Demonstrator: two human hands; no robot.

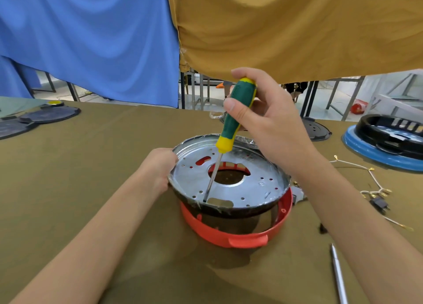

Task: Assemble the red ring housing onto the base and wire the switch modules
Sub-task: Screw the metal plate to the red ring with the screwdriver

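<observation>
A red ring housing [238, 235] lies on the table with a round silver metal base [256, 187] sitting on it, a large hole in the base's middle. My left hand [160, 168] grips the base's left rim. My right hand [263, 118] holds a green and yellow screwdriver [235, 113] upright, tilted slightly; its tip rests at a hole near the base's front edge. White wires with gold terminals [375, 182] and a small black switch module [380, 204] lie to the right.
An olive cloth covers the table [91, 166]. A silver pen-like tool [338, 276] lies at the front right. A black housing on a blue ring [386, 141] stands at the far right, black plates [41, 118] at the far left. Blue and mustard cloths hang behind.
</observation>
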